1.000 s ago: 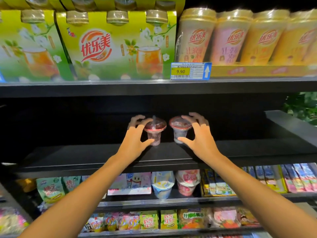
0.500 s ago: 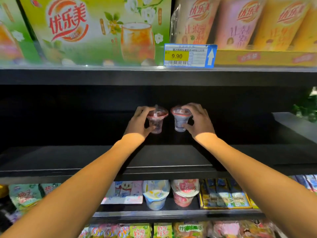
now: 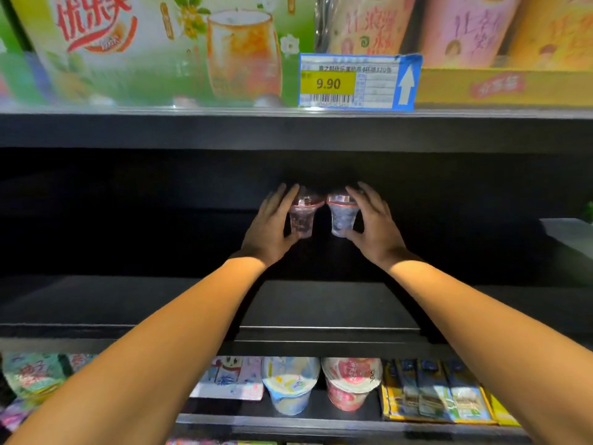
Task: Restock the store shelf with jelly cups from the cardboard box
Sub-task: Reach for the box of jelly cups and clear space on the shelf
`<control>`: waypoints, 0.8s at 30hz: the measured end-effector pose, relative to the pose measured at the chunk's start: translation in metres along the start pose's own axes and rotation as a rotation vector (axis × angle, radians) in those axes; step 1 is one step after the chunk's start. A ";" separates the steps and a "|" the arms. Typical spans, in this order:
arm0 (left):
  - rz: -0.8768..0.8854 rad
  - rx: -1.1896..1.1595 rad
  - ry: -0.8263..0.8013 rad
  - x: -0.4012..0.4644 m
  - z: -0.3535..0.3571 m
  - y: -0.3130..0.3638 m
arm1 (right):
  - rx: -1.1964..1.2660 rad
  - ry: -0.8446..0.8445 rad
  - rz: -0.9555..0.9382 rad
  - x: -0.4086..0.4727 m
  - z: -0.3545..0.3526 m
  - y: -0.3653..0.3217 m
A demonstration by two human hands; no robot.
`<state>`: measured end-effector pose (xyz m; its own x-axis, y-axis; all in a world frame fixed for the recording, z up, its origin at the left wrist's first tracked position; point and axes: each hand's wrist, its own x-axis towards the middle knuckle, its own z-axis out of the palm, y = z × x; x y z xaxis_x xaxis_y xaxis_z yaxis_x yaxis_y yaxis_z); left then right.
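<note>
Two jelly cups are seen deep in the dark middle shelf, near the centre of the view. The left cup is framed by the left hand: its fingers are nearly straight along the cup's 9 o'clock side and the thumb lies at the base. Whether the cup is really squeezed cannot be told in this shadow. The right cup is framed the same way by the right hand, with the fingers spread at 3 o'clock and the thumb low at the base. The two lids are almost touching; a gap cannot be made out. The cup bottoms are lost in the darkness, so contact with the shelf is not clear. At 12 o'clock, a price tag marked 9.90 is fixed on the upper shelf edge; the packs above it are cut off by the frame. At 6 o'clock, two bigger tubs are partly hidden behind the shelf edge.
</note>
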<state>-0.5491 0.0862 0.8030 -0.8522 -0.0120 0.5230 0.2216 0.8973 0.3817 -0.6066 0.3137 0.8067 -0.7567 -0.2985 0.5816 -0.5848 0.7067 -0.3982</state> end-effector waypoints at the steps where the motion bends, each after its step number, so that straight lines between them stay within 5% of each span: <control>1: 0.006 0.036 -0.031 -0.005 -0.005 0.002 | -0.016 -0.034 -0.005 -0.005 -0.003 -0.001; 10: -0.004 0.246 -0.318 -0.071 -0.080 0.023 | -0.046 -0.241 0.068 -0.065 -0.060 -0.045; 16: 0.231 0.309 -0.189 -0.143 -0.132 0.020 | -0.141 -0.109 -0.008 -0.143 -0.090 -0.130; 24: 0.351 0.214 -0.257 -0.290 -0.128 -0.012 | -0.092 -0.157 -0.056 -0.293 -0.033 -0.188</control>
<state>-0.2437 0.0229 0.7440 -0.8389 0.3927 0.3768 0.4369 0.8988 0.0360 -0.2651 0.2892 0.7347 -0.7646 -0.4303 0.4799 -0.6034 0.7397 -0.2981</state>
